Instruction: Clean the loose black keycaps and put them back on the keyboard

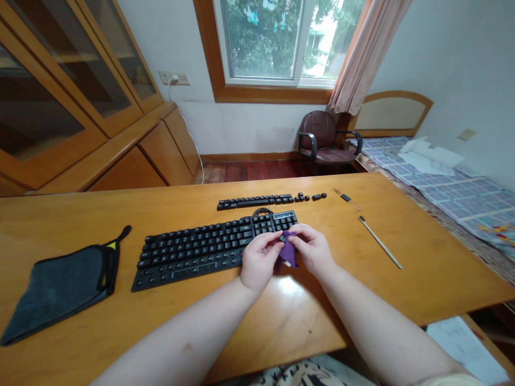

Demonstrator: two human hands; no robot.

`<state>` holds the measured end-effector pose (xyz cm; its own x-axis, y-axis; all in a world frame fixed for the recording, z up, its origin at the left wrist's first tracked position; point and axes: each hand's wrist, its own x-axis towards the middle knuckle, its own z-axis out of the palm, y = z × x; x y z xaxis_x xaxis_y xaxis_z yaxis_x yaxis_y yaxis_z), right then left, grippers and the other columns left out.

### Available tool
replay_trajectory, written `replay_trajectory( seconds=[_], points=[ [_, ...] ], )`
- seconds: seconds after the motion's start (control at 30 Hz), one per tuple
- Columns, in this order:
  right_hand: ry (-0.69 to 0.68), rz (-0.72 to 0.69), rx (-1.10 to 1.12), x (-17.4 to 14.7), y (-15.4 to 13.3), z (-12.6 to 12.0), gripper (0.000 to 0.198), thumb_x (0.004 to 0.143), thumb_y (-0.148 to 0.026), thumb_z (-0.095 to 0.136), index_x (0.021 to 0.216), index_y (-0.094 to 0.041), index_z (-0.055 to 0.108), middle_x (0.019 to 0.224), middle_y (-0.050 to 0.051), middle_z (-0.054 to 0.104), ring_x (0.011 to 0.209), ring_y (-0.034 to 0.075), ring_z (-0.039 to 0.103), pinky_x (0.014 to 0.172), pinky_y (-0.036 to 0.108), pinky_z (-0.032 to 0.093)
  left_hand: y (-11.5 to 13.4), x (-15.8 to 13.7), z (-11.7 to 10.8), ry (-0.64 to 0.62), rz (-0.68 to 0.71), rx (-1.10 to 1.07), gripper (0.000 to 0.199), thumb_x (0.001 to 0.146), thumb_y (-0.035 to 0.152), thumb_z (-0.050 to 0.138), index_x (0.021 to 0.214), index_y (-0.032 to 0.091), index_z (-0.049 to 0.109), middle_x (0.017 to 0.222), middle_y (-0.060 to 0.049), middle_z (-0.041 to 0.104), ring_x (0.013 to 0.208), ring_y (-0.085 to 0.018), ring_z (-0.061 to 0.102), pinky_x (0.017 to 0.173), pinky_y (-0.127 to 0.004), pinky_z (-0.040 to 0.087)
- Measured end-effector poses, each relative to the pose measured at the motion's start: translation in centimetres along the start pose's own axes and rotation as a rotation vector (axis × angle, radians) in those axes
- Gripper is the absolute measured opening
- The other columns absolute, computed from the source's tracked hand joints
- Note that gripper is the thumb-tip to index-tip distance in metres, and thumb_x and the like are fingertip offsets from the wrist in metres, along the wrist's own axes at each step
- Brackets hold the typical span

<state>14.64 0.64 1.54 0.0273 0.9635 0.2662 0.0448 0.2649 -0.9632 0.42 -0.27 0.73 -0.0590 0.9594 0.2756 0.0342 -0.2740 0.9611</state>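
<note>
My left hand [259,261] pinches a small dark piece that looks like a keycap [282,238], partly hidden by the fingertips. Against it, my right hand [316,250] grips a purple cloth [287,254], whose loose end hangs below the fingers. Both hands meet just over the right end of a black keyboard [193,242]. Along the keyboard's near edge, bare key stems show, while caps cover the farther rows. Beyond it, loose black keycaps [255,201] lie lined up on the wooden table [193,327].
To the right lie a thin brush [380,242] and a small black-handled wire tool [345,198]. A folded dark grey cloth [68,281] with a loop is at the left. Behind the keyboard sits its coiled cable [263,211]. A brown armchair [322,136] stands past the table.
</note>
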Motion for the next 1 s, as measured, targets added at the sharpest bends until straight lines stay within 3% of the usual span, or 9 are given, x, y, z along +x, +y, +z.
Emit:
replay_trajectory(
  seconds=[0.13,0.33,0.5,0.63,0.87,1.0],
  points=[
    [0.018,0.112,0.065,0.0,-0.2,0.0,0.012,0.068,-0.031,0.068,0.073,-0.02,0.067,0.076,0.002,0.064,0.072,0.017,0.059,0.069,0.03,0.049,0.0,0.1,0.1,0.002,0.011,-0.02,0.02,0.072,0.021,0.064,0.091,0.019,0.069,0.092,-0.006,0.067,0.082,-0.016,0.065,0.077,-0.03,0.055],
    [0.177,0.297,0.201,0.4,-0.2,-0.1,0.028,0.063,-0.039,0.072,0.08,-0.018,0.067,0.07,0.002,0.067,0.056,0.013,0.056,0.056,0.028,0.048,-1.2,0.0,0.3,0.008,-0.046,-0.08,0.022,0.069,0.021,0.067,0.09,0.015,0.065,0.089,-0.007,0.066,0.083,-0.016,0.065,0.08,-0.03,0.054],
    [0.06,0.306,0.234,0.2,-0.2,0.3,0.027,0.059,-0.034,0.075,0.081,-0.02,0.067,0.077,0.002,0.069,0.065,0.015,0.061,0.063,0.029,0.05,-1.5,0.0,0.2,0.008,0.016,0.024,0.019,0.07,0.018,0.066,0.089,0.018,0.065,0.091,-0.007,0.066,0.087,-0.018,0.064,0.082,-0.032,0.052],
    [-0.047,0.308,0.252,0.1,-0.3,0.7,0.031,0.053,-0.026,0.079,0.08,-0.019,0.067,0.07,0.0,0.067,0.063,0.014,0.061,0.061,0.028,0.05,-1.5,0.0,-0.1,-0.01,0.077,0.146,0.018,0.072,0.016,0.062,0.089,0.02,0.067,0.092,-0.006,0.066,0.09,-0.018,0.063,0.085,-0.034,0.051],
    [-0.036,0.43,0.227,0.1,-0.7,0.5,0.027,0.053,-0.029,0.078,0.071,-0.015,0.065,0.057,0.0,0.064,0.045,0.011,0.054,0.044,0.025,0.045,-1.5,0.1,-0.5,-0.047,0.116,0.246,0.017,0.073,0.02,0.063,0.089,0.021,0.069,0.092,-0.005,0.067,0.092,-0.019,0.063,0.086,-0.035,0.051],
    [-0.045,0.418,0.227,0.3,-0.4,0.2,0.025,0.059,-0.032,0.074,0.073,-0.013,0.067,0.054,-0.001,0.062,0.045,0.01,0.053,0.045,0.023,0.044,-1.2,0.2,-0.3,-0.045,0.071,0.217,0.016,0.072,0.019,0.063,0.088,0.02,0.069,0.09,-0.004,0.068,0.086,-0.018,0.064,0.082,-0.033,0.053]
  ],
)
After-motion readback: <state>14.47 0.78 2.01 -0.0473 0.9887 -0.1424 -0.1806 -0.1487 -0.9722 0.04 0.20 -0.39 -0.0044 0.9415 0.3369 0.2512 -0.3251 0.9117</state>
